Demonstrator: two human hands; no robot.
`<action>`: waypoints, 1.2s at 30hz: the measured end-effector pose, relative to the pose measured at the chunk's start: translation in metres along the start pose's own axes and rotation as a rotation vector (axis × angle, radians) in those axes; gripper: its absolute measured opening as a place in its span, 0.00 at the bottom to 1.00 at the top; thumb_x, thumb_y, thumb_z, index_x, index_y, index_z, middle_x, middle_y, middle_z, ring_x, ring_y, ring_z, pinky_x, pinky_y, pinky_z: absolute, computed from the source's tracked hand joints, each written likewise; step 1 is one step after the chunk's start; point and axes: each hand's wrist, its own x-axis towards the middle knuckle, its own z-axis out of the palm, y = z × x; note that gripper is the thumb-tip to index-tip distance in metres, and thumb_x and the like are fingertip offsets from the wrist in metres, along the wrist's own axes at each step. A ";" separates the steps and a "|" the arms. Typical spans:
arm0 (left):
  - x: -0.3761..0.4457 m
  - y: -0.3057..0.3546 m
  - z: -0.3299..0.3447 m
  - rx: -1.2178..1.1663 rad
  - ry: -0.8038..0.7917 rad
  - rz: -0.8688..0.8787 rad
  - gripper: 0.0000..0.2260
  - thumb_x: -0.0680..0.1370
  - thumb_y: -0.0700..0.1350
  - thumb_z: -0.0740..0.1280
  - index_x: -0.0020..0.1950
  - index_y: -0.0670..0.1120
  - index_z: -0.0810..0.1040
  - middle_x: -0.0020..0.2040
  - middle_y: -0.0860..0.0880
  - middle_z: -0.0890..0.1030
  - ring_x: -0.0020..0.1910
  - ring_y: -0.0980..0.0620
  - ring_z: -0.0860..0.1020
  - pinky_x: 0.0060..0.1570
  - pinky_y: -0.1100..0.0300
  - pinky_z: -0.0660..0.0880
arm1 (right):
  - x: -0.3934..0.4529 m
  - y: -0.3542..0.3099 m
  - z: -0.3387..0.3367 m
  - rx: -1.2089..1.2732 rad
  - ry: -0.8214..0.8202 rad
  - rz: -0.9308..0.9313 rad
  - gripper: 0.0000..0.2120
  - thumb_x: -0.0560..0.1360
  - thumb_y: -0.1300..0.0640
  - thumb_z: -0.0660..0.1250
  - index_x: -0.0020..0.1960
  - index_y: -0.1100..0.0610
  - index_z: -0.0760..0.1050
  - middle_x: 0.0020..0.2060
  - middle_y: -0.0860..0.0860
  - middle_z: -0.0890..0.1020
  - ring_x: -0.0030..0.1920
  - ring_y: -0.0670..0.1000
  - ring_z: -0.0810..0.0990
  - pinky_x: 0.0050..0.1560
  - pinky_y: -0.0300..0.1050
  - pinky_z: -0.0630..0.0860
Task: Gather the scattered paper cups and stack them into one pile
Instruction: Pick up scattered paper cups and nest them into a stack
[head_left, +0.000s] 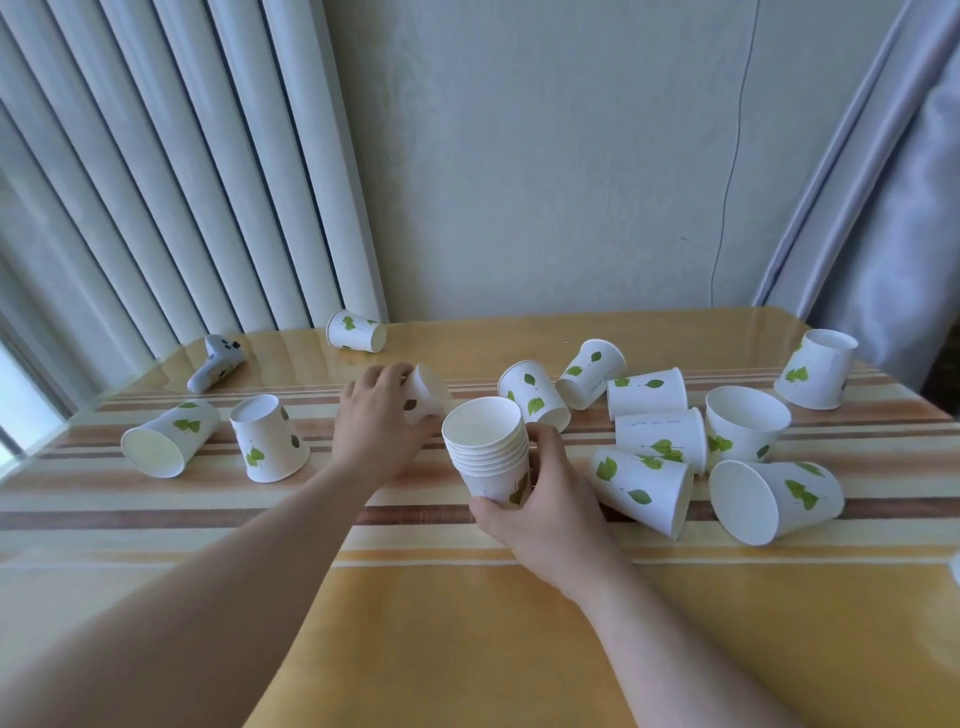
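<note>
Progress looks partial: your right hand (540, 499) grips a nested stack (491, 452) of several cups, mouth up, near the middle of the worktop (467, 623). Your left hand (376, 421) is closed around a single cup (423, 397) just left of the stack, not yet nested. By my count, eleven loose cups remain: two at the left (218, 441), one at the far edge (356, 331), and a cluster on the right (675, 441), most on their sides. Cups carry only green leaf prints; faint writing on one is unreadable. A white controller (215, 362) lies far left.
</note>
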 end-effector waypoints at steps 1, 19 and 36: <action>-0.008 0.002 -0.004 -0.140 0.034 -0.078 0.30 0.74 0.56 0.77 0.73 0.51 0.73 0.67 0.49 0.79 0.66 0.41 0.76 0.65 0.46 0.75 | 0.000 0.000 0.000 0.004 0.000 0.003 0.28 0.68 0.46 0.77 0.62 0.40 0.66 0.45 0.43 0.82 0.43 0.47 0.80 0.46 0.55 0.83; -0.085 0.057 -0.055 -0.942 -0.141 0.027 0.31 0.71 0.49 0.80 0.73 0.59 0.75 0.62 0.53 0.85 0.59 0.53 0.86 0.60 0.51 0.84 | -0.003 -0.004 -0.003 0.051 -0.047 -0.012 0.31 0.70 0.44 0.78 0.65 0.34 0.65 0.58 0.39 0.81 0.54 0.42 0.81 0.53 0.52 0.83; -0.088 -0.033 -0.056 -0.492 0.328 -0.217 0.16 0.77 0.41 0.73 0.59 0.60 0.79 0.58 0.55 0.76 0.60 0.48 0.77 0.64 0.47 0.76 | -0.001 -0.002 -0.002 0.034 -0.033 -0.004 0.30 0.68 0.45 0.79 0.63 0.33 0.65 0.54 0.38 0.81 0.49 0.41 0.80 0.51 0.52 0.83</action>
